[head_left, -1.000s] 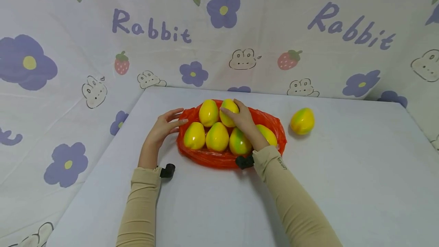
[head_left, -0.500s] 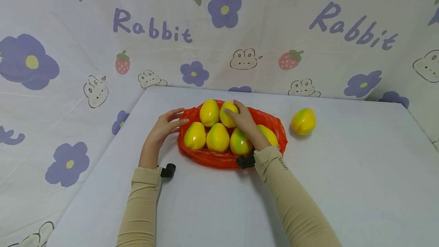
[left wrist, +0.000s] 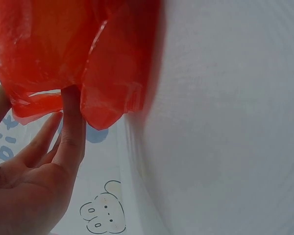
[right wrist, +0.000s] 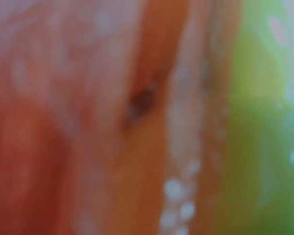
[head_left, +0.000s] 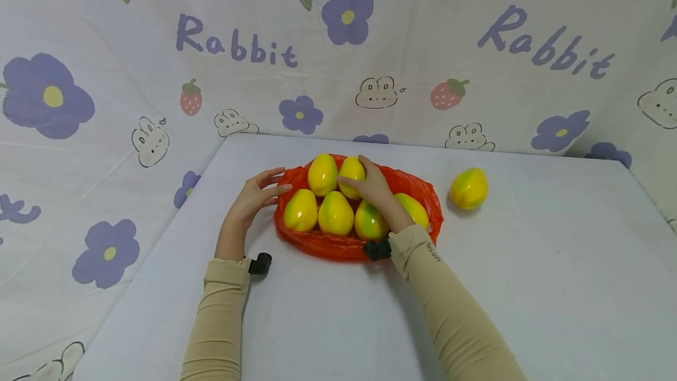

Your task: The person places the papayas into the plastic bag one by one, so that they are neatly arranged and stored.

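Note:
In the head view, a red plastic bag (head_left: pixel 317 246) lies spread on the table with several yellow-green mangoes in it. My right hand (head_left: pixel 376 186) reaches over the bag and grips the mango (head_left: pixel 351 169) at its back, thumb across the front, fingers on the far side. Another mango (head_left: pixel 322 175) touches it on the left. At the bag's left edge, my left hand (head_left: pixel 254 199) holds the rim, the thumb above it and nearly straight fingers outside. The left wrist view shows the fingers (left wrist: pixel 71 127) against the red plastic. Blurred red and green fill the right wrist view.
One loose mango (head_left: pixel 469 189) lies on the white table (head_left: pixel 529 263), right of the bag. A patterned cloth (head_left: pixel 328 75) with flowers and rabbits hangs behind the table. A small black camera sits at each cuff.
My right thumb has shifted slightly lower on the gripped mango, and the right hand has moved a little. The left hand and the bag stay where they were.

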`<state>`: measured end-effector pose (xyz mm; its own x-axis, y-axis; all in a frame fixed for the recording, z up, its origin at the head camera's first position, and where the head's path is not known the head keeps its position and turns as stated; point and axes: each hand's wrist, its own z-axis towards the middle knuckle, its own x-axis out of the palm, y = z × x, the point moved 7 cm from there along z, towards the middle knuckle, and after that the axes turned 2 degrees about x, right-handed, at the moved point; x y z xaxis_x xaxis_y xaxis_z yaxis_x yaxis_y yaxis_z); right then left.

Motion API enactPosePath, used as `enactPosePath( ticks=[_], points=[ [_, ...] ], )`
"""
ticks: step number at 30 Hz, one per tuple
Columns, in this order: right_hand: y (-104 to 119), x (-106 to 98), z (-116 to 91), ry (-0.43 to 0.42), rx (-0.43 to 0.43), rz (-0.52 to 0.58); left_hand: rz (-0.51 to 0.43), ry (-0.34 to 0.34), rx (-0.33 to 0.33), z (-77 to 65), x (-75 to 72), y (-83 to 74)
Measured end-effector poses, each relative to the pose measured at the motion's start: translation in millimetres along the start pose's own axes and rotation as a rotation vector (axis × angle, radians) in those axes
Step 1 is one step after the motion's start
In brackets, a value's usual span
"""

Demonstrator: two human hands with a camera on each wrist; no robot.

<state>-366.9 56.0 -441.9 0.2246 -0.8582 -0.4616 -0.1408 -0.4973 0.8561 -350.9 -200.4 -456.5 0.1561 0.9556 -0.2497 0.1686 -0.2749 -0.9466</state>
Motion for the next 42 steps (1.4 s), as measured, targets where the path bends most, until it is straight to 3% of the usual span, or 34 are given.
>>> enactPosePath(
  ticks=[11,25,42],
  points=[
    [4,-12,-11,-0.041,-0.031,0.026,0.003,0.010,0.021,0.3,4.5,-3.2],
    [24,-47,-33,-0.124,-0.124,0.023,-0.003,0.021,-0.012,0.5,4.0,-1.6],
    [6,-91,-45,-0.207,-0.128,0.038,0.007,0.018,-0.001,-5.4,4.9,-5.6]
  ],
)
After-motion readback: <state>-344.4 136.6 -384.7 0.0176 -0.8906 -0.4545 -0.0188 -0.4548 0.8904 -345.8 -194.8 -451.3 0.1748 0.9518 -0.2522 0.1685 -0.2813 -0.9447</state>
